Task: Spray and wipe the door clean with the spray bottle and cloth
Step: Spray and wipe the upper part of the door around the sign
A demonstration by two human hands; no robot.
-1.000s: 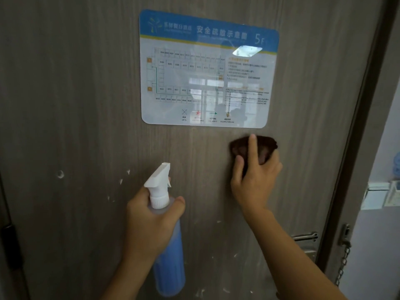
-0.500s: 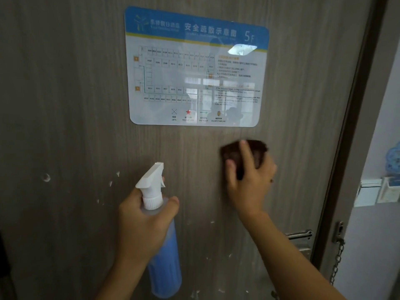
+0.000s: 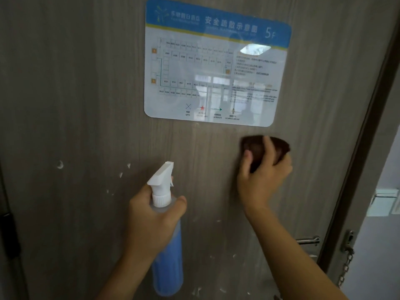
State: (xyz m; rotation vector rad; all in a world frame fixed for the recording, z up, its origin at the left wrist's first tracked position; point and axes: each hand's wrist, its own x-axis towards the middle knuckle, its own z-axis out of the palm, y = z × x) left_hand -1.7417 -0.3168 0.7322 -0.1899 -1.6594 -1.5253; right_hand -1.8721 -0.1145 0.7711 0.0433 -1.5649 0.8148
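- Head view. Grey wood-grain door fills most of the picture, seen close and slightly from the left.
- Left hand raised from the lower middle, forearm angled up and to the right. Fingers and thumb wrapped round the neck of the spray bottle, thumb lying on the right side just below the white collar.
- Bottle upright, white trigger head above the fist, nozzle aimed up and right toward the door; blue liquid in the body below the hand.
- Right hand reaches in from the lower right, forearm sloping up and left, wrist bent toward the door. Fingers spread and curled over a dark brown cloth, pressing it flat against the door.
- Cloth sits just below the lower right corner of the evacuation sign, not touching it.
- White flecks scattered on the door left of the bottle and below both hands.
- Metal door handle at the right edge beneath the right forearm; a door chain hangs on the frame beyond.
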